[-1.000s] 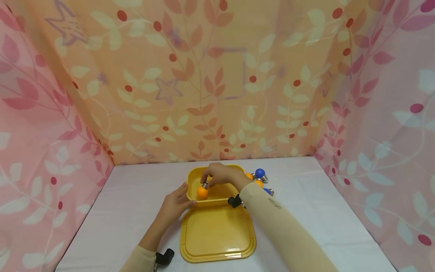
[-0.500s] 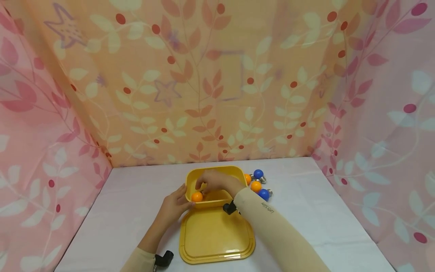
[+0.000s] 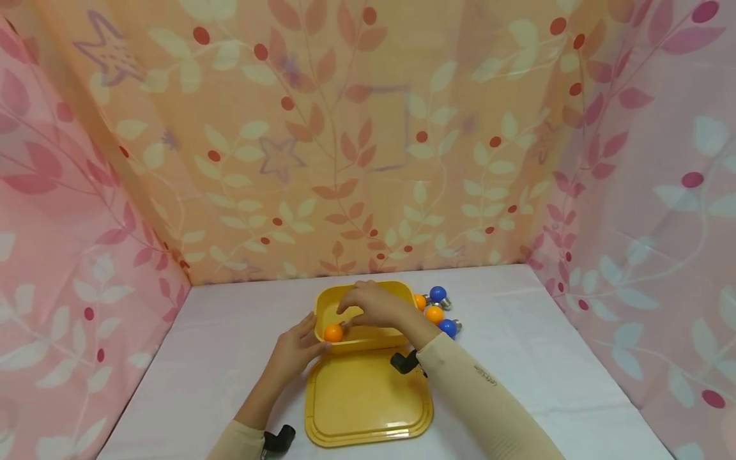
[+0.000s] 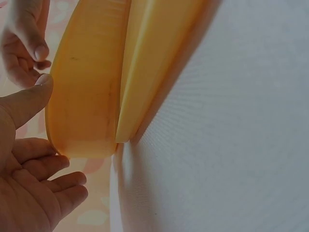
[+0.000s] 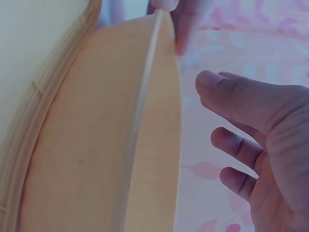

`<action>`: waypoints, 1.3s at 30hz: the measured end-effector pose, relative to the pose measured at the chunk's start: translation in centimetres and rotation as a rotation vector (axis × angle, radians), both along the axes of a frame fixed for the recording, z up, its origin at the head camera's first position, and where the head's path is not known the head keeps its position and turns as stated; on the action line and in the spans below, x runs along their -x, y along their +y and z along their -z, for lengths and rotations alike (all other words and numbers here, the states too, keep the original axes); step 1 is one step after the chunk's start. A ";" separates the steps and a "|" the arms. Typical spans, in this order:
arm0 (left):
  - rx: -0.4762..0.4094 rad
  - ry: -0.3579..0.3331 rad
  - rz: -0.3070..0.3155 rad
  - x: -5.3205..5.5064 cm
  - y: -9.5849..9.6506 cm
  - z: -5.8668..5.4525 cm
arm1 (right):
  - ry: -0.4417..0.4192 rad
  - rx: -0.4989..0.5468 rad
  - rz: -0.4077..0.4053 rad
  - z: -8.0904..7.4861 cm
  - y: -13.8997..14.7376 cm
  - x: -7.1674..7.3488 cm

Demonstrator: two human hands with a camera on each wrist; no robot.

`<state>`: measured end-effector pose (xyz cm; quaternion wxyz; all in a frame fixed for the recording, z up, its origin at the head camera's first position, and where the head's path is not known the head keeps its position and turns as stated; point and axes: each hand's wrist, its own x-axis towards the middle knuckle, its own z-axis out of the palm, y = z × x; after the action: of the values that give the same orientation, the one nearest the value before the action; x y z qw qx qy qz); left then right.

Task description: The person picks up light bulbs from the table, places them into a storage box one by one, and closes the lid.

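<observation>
Floral cloth (image 3: 345, 160) backs the yellow box (image 3: 356, 346) and "Let's Slim"-printed sleeve (image 3: 477, 396).

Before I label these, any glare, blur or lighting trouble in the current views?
Head: bright overall, glare streak along the near edge of the yellow lid; left wrist: dim, greyish, with a darker shadow on the white tablecloth along the lid; right wrist: hazy, washed-out on the yellow box, violet-tinted, left hand blurred at top.
</observation>
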<state>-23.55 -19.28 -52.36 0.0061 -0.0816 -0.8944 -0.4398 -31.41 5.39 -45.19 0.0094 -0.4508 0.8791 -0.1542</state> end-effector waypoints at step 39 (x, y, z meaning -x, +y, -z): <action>0.009 -0.003 0.009 -0.1 -0.2 0.2 | 0.046 0.415 0.273 2.4 17.5 -6.2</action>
<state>-23.42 -19.49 -52.54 0.0026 -0.0851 -0.8960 -0.4359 -25.25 22.86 -47.63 -0.1244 -0.3233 0.8815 -0.3209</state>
